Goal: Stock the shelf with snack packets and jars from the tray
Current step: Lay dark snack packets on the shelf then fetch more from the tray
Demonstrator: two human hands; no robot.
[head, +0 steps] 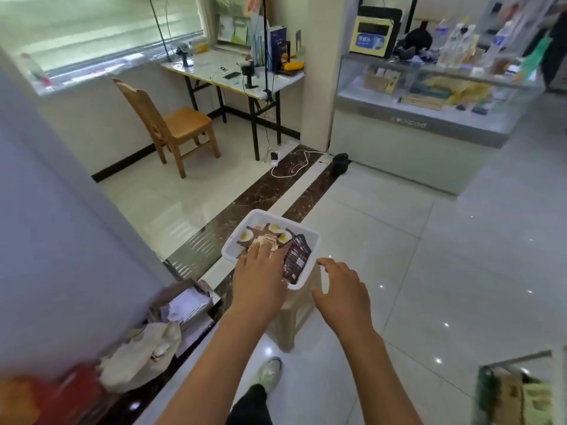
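In the tray [261, 213] on the stool [294, 320], the dark packet [296, 256] is flanked by the flat left hand [256, 277], while the spread right hand [343, 296] is held outside

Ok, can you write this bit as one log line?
left grip on packets in tray | right grip open beside tray | tray on stool

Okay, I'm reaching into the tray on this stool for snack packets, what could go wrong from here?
1. The white tray sits on a beige stool and seems to overhang it; the left hand pressing down near its edge might tip it.
2. The dark brown packet leans against the tray's right wall and could slip out when neighbours are pulled.
3. The right hand hovers open beside the tray, not steadying it.
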